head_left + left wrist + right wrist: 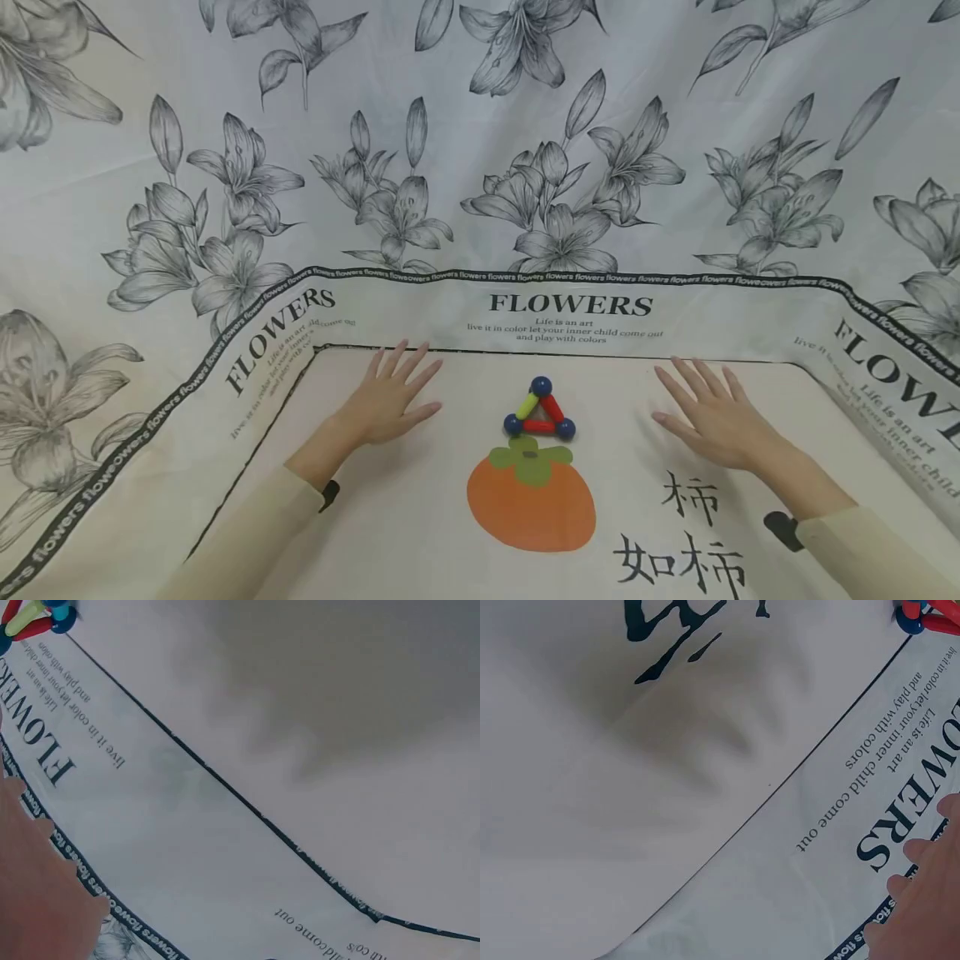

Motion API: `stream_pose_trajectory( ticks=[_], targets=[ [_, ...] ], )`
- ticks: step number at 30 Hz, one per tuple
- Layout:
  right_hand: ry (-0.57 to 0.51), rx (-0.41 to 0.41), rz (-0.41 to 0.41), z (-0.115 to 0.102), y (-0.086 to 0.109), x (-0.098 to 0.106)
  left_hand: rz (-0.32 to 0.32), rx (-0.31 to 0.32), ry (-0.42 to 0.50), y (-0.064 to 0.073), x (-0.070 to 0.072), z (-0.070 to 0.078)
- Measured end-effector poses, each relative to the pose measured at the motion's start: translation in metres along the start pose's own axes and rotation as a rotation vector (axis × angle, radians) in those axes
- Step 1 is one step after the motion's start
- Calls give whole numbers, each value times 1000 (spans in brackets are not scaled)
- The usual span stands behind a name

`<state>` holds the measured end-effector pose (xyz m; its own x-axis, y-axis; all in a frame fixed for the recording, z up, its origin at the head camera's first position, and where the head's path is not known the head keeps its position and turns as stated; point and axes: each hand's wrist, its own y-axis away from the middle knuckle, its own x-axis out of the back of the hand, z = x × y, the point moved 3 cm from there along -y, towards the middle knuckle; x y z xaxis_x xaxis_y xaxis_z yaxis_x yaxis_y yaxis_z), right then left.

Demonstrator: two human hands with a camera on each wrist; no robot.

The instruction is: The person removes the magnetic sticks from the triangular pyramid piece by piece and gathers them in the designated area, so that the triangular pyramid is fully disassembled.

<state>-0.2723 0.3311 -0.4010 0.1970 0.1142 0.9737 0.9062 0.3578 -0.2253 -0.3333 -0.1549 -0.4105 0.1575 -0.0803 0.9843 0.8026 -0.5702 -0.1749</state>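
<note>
1. Nearest are the pale sleeves (247, 533), one at each lower side, with a dark strap (783, 530) at the right wrist and another at the left.
2. The surface (420, 500) is flat, matt and pinkish-white, with soft shadows cast across it.
3. Black Chinese characters (710, 567) are printed on its near right part, in two rows.
4. Left of them is a printed orange persimmon (531, 504) with green leaves.
5. The left hand (384, 404) hangs over the left side, its fingers straight and spread apart.
6. The right hand (720, 421) mirrors it on the right, fingers likewise straight and apart, beyond the characters.
7. The triangle (538, 427) sits between the hands, well apart from both, just beyond the persimmon's leaves. It has dark blue balls at its corners, and red and yellow-green rods; the left wrist view also shows a light blue one.
8. Behind it, a thin black line (600, 355) edges the surface.
9. Next comes a white band (570, 305) lettered "FLOWERS", repeated along the sides.
10. A black strip (536, 277) of small white lettering borders that.
11. Farthest, white cloth (450, 67) fills the background, softly creased and printed with grey lilies (562, 237).
</note>
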Motion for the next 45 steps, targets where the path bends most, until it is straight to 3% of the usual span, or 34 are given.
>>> stream_pose_trajectory(
  ticks=[3, 8, 16, 26, 31, 38, 45],
  targets=[
    [5, 33, 28, -6, -4, 1, 14, -7, -10, -5, 3, 7],
    [0, 51, 9, -18, -8, 1, -8, -15, -2, -9, 3, 19],
    [-27, 95, 65, -27, -13, -13, -18, -35, 7, -18, -2, 32],
    [12, 87, -28, -45, -18, -16, -48, -50, 16, -29, -17, 45],
    [29, 90, -32, -52, -21, -20, -16, -81, 26, -35, -26, 55],
    [8, 135, 12, -61, -31, -23, -1, -90, 32, -49, -26, 66],
    [-124, 154, 42, -76, -41, -30, 69, -97, 126, -60, -25, 73]
  ],
)
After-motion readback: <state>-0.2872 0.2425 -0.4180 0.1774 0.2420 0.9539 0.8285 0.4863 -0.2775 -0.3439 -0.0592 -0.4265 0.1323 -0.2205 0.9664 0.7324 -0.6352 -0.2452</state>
